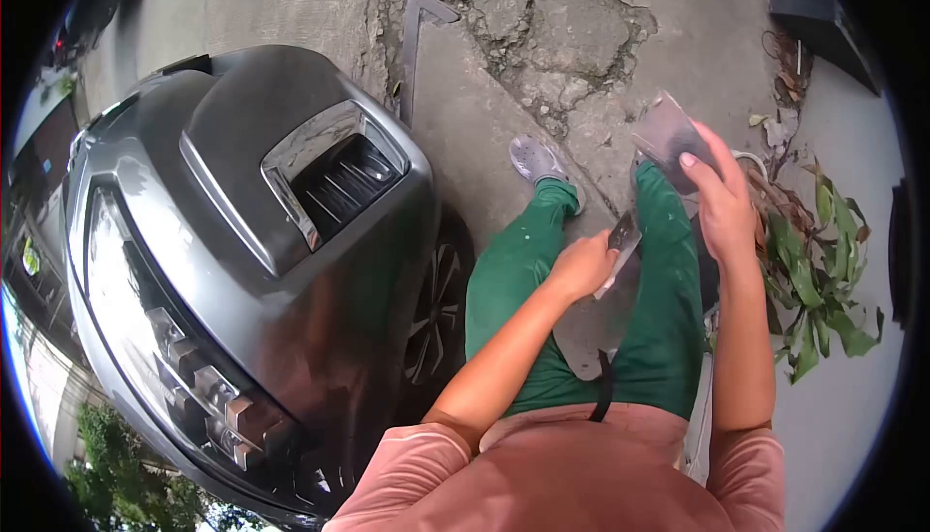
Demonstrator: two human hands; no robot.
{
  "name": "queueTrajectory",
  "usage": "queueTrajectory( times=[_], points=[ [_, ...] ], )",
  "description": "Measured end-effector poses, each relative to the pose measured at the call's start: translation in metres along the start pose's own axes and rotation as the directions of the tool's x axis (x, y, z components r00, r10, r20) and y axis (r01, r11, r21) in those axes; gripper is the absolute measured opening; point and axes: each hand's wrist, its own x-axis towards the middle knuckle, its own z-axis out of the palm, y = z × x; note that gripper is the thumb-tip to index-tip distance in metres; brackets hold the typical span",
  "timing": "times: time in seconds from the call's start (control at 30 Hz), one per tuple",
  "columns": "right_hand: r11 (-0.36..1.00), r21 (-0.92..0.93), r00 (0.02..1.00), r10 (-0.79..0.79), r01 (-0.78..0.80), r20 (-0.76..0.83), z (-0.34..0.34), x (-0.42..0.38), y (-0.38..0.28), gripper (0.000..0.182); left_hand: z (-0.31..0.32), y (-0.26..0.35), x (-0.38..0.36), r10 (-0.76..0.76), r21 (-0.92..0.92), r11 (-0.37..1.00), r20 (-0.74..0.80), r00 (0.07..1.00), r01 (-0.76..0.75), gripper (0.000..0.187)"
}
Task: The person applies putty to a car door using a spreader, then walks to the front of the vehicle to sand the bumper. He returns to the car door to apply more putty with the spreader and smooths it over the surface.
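Note:
My left hand (584, 266) is closed around a thin, flat dark plate with a pale edge (627, 234), held low in front of my green trousers. My right hand (725, 198) grips a flat, greyish rectangular plate (668, 130), thumb on its face and fingers behind it. That plate is raised farther forward, over my right foot, and its far edge looks pale and worn. The two plates are apart. Left of my left arm stands a grey car (281, 309), its front corner and headlight nearest me.
Cracked concrete (572, 38) with loose rubble lies ahead of my feet. An angled metal bar (415, 52) rests on the ground near the car. Drooping leafy plants (814, 261) hang along the pale wall (843, 358) on the right. A dark box-like object (823, 23) stands at the far right.

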Motion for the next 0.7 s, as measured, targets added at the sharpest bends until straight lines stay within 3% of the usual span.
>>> queueTrajectory(
  times=[0.07,0.1,0.13,0.2,0.3,0.37,0.5,0.6,0.67,0.7],
  points=[
    [0.97,-0.199,0.966,-0.088,0.138,0.241,0.051,0.056,0.045,0.038,-0.016,0.019,0.028,-0.083,0.037,0.996,0.256,0.963,0.076,0.046],
    [0.953,-0.222,0.94,-0.129,0.205,0.315,0.078,0.075,0.075,0.04,-0.005,0.007,0.045,-0.089,0.038,0.996,0.276,0.957,0.081,0.044],
    [0.928,-0.236,0.903,-0.181,0.288,0.389,0.104,0.095,0.103,0.042,0.01,-0.003,0.066,-0.086,0.041,0.996,0.285,0.955,0.078,0.041],
    [0.884,-0.175,0.783,-0.274,0.434,0.559,0.174,0.122,0.148,0.044,0.059,-0.052,0.106,0.086,-0.244,0.968,0.098,0.992,-0.06,0.038],
    [0.87,-0.051,0.71,-0.364,0.49,0.602,0.236,0.137,0.183,0.044,0.146,-0.107,0.135,0.193,-0.518,0.832,-0.064,0.979,-0.198,0.022],
    [0.842,0.016,0.671,-0.441,0.54,0.596,0.268,0.143,0.191,0.043,0.167,-0.125,0.135,0.189,-0.636,0.735,-0.145,0.971,-0.238,0.017],
    [0.815,0.065,0.657,-0.509,0.576,0.556,0.297,0.152,0.191,0.043,0.118,-0.099,0.13,0.068,-0.821,0.571,0.017,0.998,-0.025,0.018],
    [0.811,0.048,0.667,-0.511,0.583,0.542,0.304,0.153,0.19,0.045,0.146,-0.12,0.138,0.0,-0.958,0.141,0.252,0.968,0.249,0.022],
    [0.801,0.063,0.656,-0.53,0.595,0.537,0.305,0.156,0.187,0.047,0.154,-0.128,0.141,0.055,-0.96,-0.025,0.277,0.959,0.279,0.022],
    [0.787,0.058,0.645,-0.544,0.615,0.537,0.307,0.158,0.185,0.047,0.147,-0.128,0.138,0.105,-0.976,-0.011,0.216,0.971,0.218,0.022]
  ],
)
